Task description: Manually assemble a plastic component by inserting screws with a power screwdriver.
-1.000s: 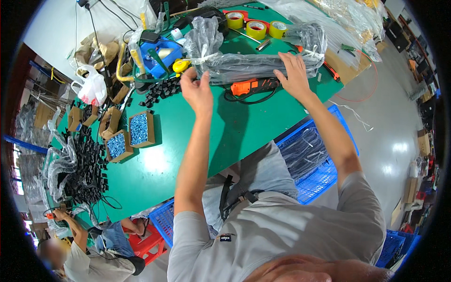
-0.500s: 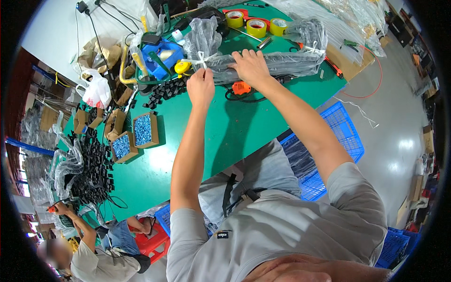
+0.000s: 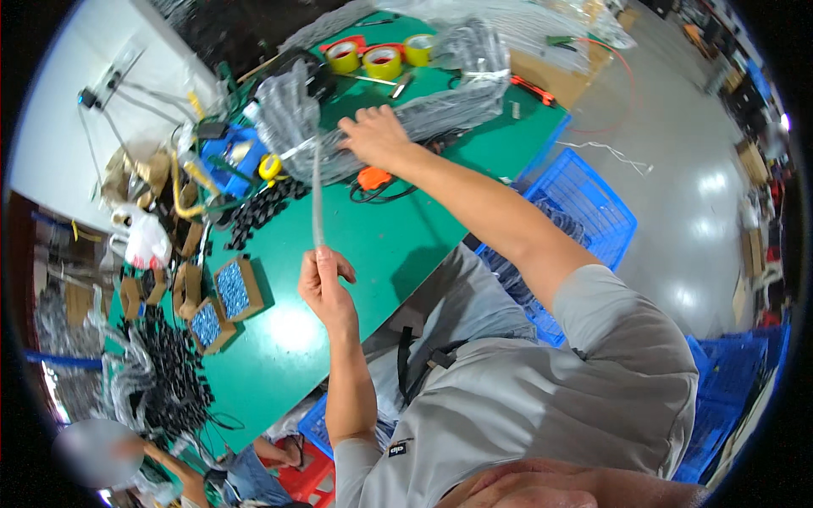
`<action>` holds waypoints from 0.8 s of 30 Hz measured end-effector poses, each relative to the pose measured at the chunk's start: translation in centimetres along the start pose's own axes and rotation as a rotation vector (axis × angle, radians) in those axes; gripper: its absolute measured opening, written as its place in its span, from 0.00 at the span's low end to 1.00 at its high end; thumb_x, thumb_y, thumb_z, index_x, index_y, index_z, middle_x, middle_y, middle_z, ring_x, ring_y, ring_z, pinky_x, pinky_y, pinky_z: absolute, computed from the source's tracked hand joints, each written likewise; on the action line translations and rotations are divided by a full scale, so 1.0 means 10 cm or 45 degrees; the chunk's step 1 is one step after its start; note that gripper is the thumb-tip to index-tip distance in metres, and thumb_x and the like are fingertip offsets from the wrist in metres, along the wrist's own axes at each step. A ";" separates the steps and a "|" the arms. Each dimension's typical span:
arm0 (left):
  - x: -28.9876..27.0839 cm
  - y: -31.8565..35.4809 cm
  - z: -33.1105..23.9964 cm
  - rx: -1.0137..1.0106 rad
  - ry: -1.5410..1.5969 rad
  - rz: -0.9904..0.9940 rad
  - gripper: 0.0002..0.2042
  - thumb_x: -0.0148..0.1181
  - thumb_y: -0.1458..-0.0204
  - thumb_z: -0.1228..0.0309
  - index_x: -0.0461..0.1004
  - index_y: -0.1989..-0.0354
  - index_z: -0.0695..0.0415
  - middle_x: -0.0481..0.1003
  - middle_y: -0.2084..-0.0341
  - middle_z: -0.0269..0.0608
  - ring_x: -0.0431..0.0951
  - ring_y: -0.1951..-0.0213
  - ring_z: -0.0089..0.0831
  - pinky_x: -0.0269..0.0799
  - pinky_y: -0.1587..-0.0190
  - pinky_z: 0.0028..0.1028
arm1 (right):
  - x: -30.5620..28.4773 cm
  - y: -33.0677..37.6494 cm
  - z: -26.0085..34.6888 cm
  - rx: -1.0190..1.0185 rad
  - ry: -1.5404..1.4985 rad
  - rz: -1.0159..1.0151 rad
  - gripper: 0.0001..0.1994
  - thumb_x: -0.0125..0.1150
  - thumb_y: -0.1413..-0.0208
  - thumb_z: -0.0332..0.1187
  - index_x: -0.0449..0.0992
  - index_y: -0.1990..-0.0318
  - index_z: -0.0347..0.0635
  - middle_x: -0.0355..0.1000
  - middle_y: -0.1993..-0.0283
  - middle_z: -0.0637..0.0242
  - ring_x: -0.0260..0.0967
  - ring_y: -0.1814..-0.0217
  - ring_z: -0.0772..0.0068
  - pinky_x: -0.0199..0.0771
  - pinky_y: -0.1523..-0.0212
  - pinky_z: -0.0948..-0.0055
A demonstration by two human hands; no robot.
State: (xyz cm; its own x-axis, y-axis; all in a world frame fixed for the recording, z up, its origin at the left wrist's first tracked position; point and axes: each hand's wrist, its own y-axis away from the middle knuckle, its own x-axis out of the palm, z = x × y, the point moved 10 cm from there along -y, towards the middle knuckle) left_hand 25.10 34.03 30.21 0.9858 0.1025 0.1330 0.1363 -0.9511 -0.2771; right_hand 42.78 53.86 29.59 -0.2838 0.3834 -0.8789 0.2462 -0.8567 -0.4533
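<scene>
A long bundle wrapped in grey translucent plastic (image 3: 432,112) lies bent across the green table, with white ties near its two bends. Pinched in my left hand (image 3: 326,288) is the end of a pale narrow strip (image 3: 318,199). The strip runs taut from the bundle's nearer tie (image 3: 298,150) towards me; blur hides whether it is a tie tail or plastic film. My right hand (image 3: 377,138) rests on the bundle beside that tie, its fingers spread.
Yellow tape rolls (image 3: 383,63) stand at the back, an orange-and-black tool (image 3: 373,178) near the bundle. Left are a blue bin (image 3: 233,161), boxes of blue screws (image 3: 239,288) and black parts (image 3: 165,372). Blue crates (image 3: 593,203) stand right; another person's arm (image 3: 182,474) shows lower left.
My left hand has come away from the tie towards me, drawing out the pale strip. My right hand stays on the bundle, nearer the tie. The whole view has shifted and turned.
</scene>
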 end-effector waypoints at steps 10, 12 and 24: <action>0.17 -0.23 0.13 0.195 -0.512 0.092 0.10 0.58 0.38 0.71 0.79 0.68 0.65 0.71 0.40 0.50 0.73 0.43 0.36 0.71 0.48 0.32 | -1.21 1.19 -1.77 0.528 -0.302 -0.890 0.06 0.62 0.43 0.33 0.81 0.59 0.49 0.74 0.60 0.62 0.72 0.54 0.52 0.72 0.54 0.56; 0.27 -0.21 0.24 0.125 -0.528 0.167 0.09 0.59 0.39 0.71 0.79 0.67 0.64 0.73 0.41 0.49 0.73 0.43 0.38 0.70 0.45 0.35 | -1.41 1.29 -2.11 0.633 -0.257 -0.866 0.06 0.62 0.45 0.31 0.81 0.61 0.49 0.73 0.60 0.63 0.72 0.52 0.54 0.71 0.53 0.56; 0.84 0.26 0.87 0.330 -0.813 0.487 0.06 0.66 0.45 0.71 0.80 0.63 0.59 0.75 0.48 0.46 0.72 0.47 0.46 0.70 0.46 0.41 | -1.26 0.62 -1.71 -0.458 0.831 0.138 0.07 0.61 0.49 0.29 0.83 0.64 0.54 0.70 0.53 0.70 0.69 0.46 0.67 0.69 0.49 0.66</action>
State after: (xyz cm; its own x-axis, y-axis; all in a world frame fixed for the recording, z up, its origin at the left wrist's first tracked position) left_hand 34.64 34.91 22.34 0.8239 0.0041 -0.5667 -0.2825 -0.8639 -0.4170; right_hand 63.76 49.66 35.36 0.3387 0.5257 -0.7804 0.5605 -0.7789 -0.2814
